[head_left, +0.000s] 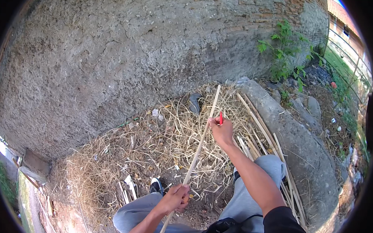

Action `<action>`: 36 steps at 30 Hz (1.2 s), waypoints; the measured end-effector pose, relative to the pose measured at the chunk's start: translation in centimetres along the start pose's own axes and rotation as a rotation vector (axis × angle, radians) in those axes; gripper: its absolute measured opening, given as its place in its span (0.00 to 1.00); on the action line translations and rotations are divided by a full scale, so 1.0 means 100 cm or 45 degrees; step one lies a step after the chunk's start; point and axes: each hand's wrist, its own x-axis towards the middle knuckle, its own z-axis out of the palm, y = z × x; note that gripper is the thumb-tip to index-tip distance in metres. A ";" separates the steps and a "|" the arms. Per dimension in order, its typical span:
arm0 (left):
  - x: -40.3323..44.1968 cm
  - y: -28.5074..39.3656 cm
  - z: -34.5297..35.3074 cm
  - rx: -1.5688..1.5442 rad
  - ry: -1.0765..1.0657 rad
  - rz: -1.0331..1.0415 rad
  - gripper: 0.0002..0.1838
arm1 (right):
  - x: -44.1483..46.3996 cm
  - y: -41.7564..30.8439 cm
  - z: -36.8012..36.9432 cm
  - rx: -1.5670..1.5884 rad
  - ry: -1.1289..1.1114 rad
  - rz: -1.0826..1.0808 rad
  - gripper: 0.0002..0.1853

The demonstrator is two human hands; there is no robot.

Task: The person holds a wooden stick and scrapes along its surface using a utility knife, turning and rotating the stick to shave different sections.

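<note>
One long, pale strip (199,147) slants between a person's bent legs (129,215), its upper end towards a rough wall (135,53). The left hand (177,197) is closed around its lower part; the right hand (221,131) pinches it farther up while gripping a slender red object (221,117). Straw-coloured shavings (184,135) litter the ground below; more strips (258,119) lie beside a large stone (292,134) on the right.

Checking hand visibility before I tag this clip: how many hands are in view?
2. The left hand is closed around the lower part of the long pale strip; the right hand, holding a red object, is at its upper part. No other hand shows.
</note>
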 end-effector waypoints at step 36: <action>0.020 0.015 0.000 0.009 0.032 0.214 0.18 | 0.001 -0.022 -0.024 -0.191 -0.294 -0.088 0.13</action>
